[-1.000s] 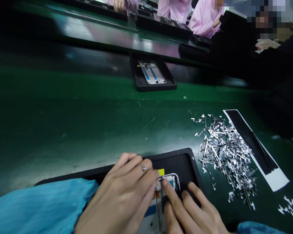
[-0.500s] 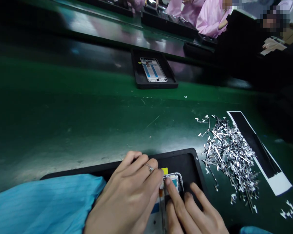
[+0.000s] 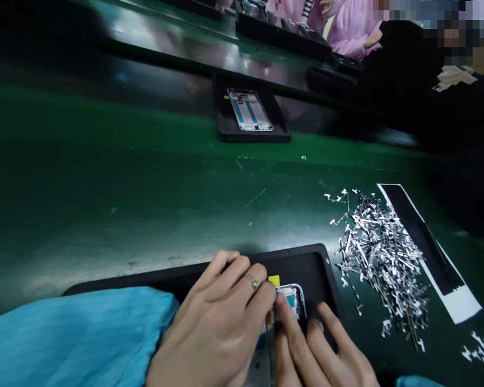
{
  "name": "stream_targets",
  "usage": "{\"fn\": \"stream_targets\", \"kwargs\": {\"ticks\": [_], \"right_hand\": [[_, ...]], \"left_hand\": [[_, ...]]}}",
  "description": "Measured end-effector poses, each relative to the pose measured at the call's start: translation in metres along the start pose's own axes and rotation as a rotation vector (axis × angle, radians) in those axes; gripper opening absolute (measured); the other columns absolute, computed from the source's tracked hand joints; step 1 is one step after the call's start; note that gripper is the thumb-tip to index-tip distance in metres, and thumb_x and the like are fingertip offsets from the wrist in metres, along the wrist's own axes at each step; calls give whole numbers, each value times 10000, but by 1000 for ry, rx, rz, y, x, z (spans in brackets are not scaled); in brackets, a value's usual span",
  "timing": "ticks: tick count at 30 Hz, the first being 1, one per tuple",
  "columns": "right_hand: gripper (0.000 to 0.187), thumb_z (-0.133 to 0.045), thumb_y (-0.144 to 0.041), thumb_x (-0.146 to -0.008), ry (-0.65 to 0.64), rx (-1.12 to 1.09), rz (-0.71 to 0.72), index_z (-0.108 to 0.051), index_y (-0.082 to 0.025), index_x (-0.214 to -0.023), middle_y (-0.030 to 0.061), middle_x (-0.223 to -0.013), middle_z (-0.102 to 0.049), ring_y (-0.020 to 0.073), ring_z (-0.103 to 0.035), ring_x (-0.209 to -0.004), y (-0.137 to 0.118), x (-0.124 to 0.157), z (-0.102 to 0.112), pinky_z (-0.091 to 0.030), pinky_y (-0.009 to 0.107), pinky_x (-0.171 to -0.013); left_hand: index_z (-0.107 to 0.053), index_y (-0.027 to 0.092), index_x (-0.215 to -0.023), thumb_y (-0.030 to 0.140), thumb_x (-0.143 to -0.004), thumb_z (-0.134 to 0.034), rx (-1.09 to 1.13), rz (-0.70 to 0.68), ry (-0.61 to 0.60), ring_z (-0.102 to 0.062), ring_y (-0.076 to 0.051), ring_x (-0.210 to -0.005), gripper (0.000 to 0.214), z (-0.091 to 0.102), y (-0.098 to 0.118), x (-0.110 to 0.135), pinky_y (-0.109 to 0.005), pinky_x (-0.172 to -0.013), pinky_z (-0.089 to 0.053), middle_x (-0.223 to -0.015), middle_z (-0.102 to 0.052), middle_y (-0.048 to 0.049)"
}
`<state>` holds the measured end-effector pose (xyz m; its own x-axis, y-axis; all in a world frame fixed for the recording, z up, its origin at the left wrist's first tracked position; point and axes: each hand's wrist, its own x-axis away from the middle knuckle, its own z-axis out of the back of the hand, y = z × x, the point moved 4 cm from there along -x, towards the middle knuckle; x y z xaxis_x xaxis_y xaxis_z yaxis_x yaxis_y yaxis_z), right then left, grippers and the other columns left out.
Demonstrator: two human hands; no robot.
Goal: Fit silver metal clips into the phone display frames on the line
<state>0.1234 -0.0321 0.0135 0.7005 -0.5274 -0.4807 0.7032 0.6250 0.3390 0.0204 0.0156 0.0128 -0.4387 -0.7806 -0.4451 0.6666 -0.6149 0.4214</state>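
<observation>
2 bare hands work close together at the near edge of a green bench mat [image 3: 105,188], both on a white-rimmed phone frame [image 3: 291,302] lying in a black tray [image 3: 310,263]. The frame sits toward the tray's right end, its lower part running down out of view beneath the hands. The left hand [image 3: 218,317], wearing a ring [image 3: 252,281], is curled closed, its fingers bunched against the frame's left side and gripping it. The right hand [image 3: 318,349] is partly open, its index finger pressing on the frame's upper corner while the other fingers spread toward the tray; whether it truly grips, I cannot tell. A yellow tag [image 3: 273,280] lies just above the frame, and an orange strip [image 3: 268,317] shows beside the left fingertips. A blue sleeve [image 3: 72,333] covers the left forearm. To the right, a loose heap of metal clips [image 3: 381,258] lies beside a black-and-white strip [image 3: 423,242]. Farther off, another phone frame [image 3: 250,110] rests in a second black tray [image 3: 250,137], and 2 co-workers in pink smocks [image 3: 353,29] stand beyond.
</observation>
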Motion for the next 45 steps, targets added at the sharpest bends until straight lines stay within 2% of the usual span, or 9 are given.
{"fn": "stream_targets", "kwargs": {"ticks": [7, 12, 15, 19, 27, 33, 39, 42, 45], "right_hand": [[249, -333, -70, -833, 11, -13, 50, -522, -160, -698, 52, -803, -668, 91, -524, -518, -1, -3, 2, -469, 281, -668], [227, -345, -54, -820, -41, -78, 65, -528, -148, -726, 76, -817, -664, 104, -547, -538, 2, -2, 4, -486, 289, -672], [208, -359, -47, -812, -48, -116, 51, -534, -140, -749, 89, -832, -661, 122, -569, -559, 4, -2, 6, -500, 303, -652], [246, -322, -20, -811, -36, -147, 26, -537, -126, -752, 105, -852, -655, 134, -580, -552, 6, -3, 6, -513, 321, -637], [307, -273, -21, -823, 117, -161, -62, -521, -127, -676, 102, -783, -662, 123, -548, -461, 9, -6, 4, -510, 299, -560], [299, -278, -27, -819, 58, -173, -38, -543, -132, -729, 93, -886, -648, 131, -548, -479, 7, -5, 0, -510, 314, -559], [276, -306, -12, -800, 4, -150, -28, -551, -125, -741, 107, -886, -644, 136, -562, -498, 5, -10, 1, -514, 319, -567], [280, -302, -7, -798, 18, -142, -33, -544, -126, -724, 107, -865, -647, 134, -554, -478, 7, -11, 1, -515, 317, -553], [281, -300, -3, -800, 0, -148, -24, -538, -131, -725, 103, -871, -646, 131, -551, -468, 7, -12, 1, -520, 314, -543]], "left_hand": [[-500, 183, -579, 91, -797, -247, 15, 22, -44, -486, -170, -645, 346, 4, -2, 1, -357, -738, -376, -645, -555, -6], [-580, 162, -841, 84, -789, -248, -176, -172, -60, -537, -187, -703, 345, 10, 4, -4, -360, -755, -389, -740, -616, -21], [-584, 169, -788, 88, -826, -215, -203, -216, -4, -518, -176, -713, 380, 9, 5, 0, -362, -842, -337, -725, -601, -15], [-563, 163, -676, 81, -835, -225, -166, -205, 51, -464, -168, -687, 383, 3, 4, 6, -375, -862, -302, -703, -558, -18], [-542, 175, -724, 66, -800, -275, 14, -19, -51, -471, -177, -817, 298, -5, -7, 13, -358, -862, -332, -847, -539, -31], [-543, 184, -685, 90, -832, -273, 87, 43, -62, -457, -159, -720, 322, -5, -10, 15, -340, -789, -358, -722, -526, -8], [-544, 180, -729, 73, -814, -276, 28, 32, -41, -467, -168, -803, 300, 4, -9, 15, -335, -833, -329, -821, -547, -13], [-537, 192, -743, 59, -816, -264, 48, 44, -93, -471, -156, -792, 312, 10, -13, 11, -332, -826, -325, -804, -547, 3], [-519, 197, -719, 114, -831, -280, 24, 6, -269, -457, -171, -740, 277, 14, -19, 1, -340, -716, -348, -790, -532, -7]]}}
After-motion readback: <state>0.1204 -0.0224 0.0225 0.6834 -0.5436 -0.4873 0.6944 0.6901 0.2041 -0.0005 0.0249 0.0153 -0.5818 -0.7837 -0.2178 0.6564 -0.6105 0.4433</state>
